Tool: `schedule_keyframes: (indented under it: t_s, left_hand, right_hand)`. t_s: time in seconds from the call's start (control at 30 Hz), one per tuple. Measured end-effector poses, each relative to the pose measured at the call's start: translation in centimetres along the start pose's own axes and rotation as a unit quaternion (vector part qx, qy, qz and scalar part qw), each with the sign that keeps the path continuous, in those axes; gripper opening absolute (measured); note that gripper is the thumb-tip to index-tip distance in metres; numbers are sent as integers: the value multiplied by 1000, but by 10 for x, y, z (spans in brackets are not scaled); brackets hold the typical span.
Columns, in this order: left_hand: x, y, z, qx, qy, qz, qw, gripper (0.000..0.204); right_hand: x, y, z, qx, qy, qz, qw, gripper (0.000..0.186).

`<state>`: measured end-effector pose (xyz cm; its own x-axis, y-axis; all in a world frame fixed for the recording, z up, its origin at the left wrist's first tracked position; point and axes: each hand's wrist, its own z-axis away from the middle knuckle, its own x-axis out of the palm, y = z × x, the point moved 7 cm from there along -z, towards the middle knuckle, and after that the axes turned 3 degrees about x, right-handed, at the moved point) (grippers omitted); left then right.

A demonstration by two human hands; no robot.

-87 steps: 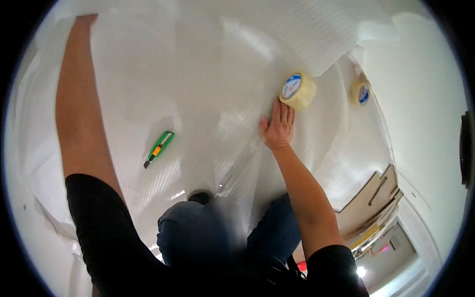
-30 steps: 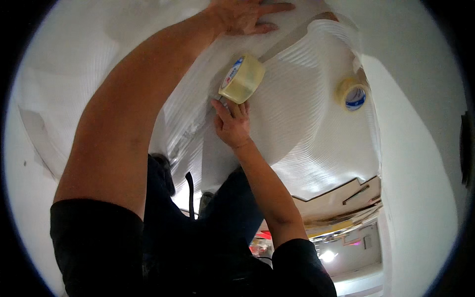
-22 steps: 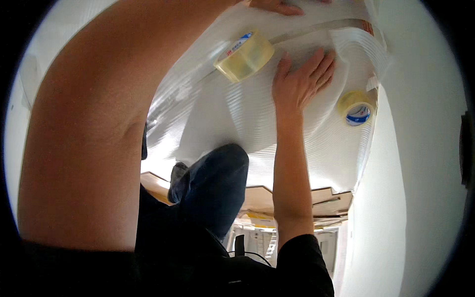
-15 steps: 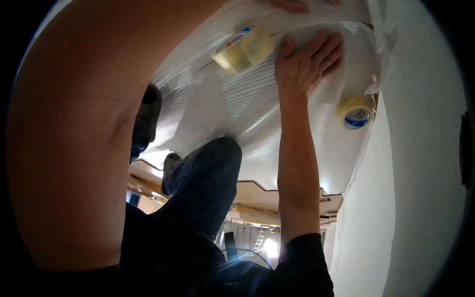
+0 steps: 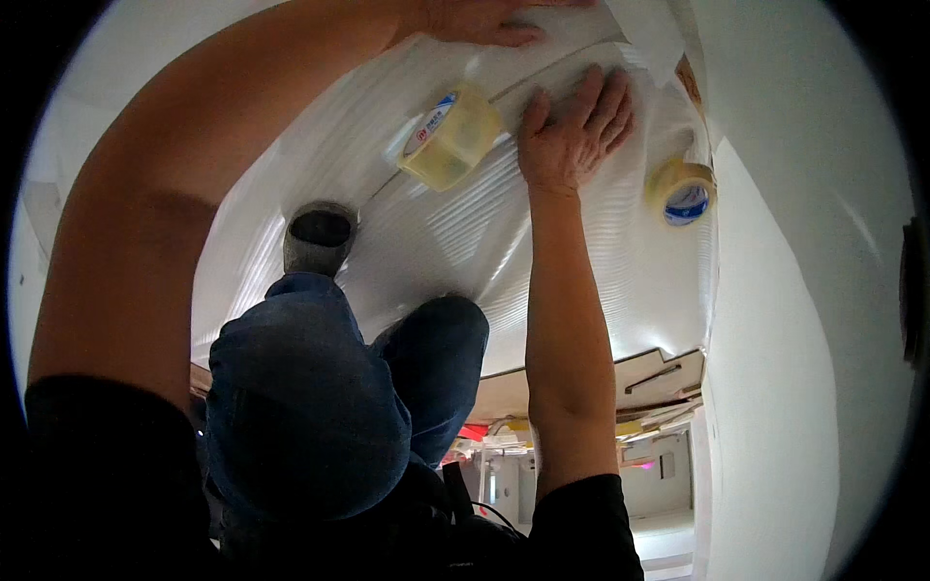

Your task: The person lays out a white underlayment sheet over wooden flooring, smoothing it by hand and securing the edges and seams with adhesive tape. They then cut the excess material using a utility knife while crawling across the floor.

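Note:
A shiny, whitish ribbed sheet (image 5: 421, 252) covers the floor in front of me. My right hand (image 5: 579, 136) rests flat on it, fingers spread, next to a seam or edge line that runs across the sheet. Farther off, at the top of the picture, my left hand (image 5: 480, 21) reaches over the sheet with its fingers stretched out; part of it is cut off by the frame. A large roll of clear tape (image 5: 470, 145) lies on the sheet between my hands and my foot. To the right of my right hand sits a second tape roll (image 5: 686, 196).
A white wall (image 5: 775, 300) rises along the right side. My bent knee (image 5: 310, 397) and dark shoe (image 5: 322, 237) are on the left. Near me, beyond the sheet's edge, are wood-coloured boards (image 5: 651, 376) with stacked items behind them.
The view has shifted, bringing more of my left hand, knee and shoe into sight. My right hand stays flat on the sheet, and both tape rolls keep their places on it.

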<state>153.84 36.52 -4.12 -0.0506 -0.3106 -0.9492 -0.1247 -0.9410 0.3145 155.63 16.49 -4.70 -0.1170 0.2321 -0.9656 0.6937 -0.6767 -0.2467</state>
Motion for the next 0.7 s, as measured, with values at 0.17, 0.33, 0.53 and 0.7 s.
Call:
schedule_keyframes:
  t_s: [0.17, 0.33, 0.53, 0.7]
  left_hand:
    - [8, -3, 4, 2, -14, -32, 999, 66]
    - [-4, 7, -25, 65, 40, -47, 996, 62]
    - [2, 12, -64, 177, 108, 107, 972, 50]
    - [26, 3, -65, 185, 102, 15, 977, 49]
  right_hand:
    - [-3, -3, -3, 12, 13, -22, 1000, 70]
    - [-12, -1, -5, 22, 35, -4, 999, 67]
    - [-28, 12, -38, 58, 23, -23, 998, 55]
    - [-13, 16, -66, 7, 6, 6, 1000, 77]
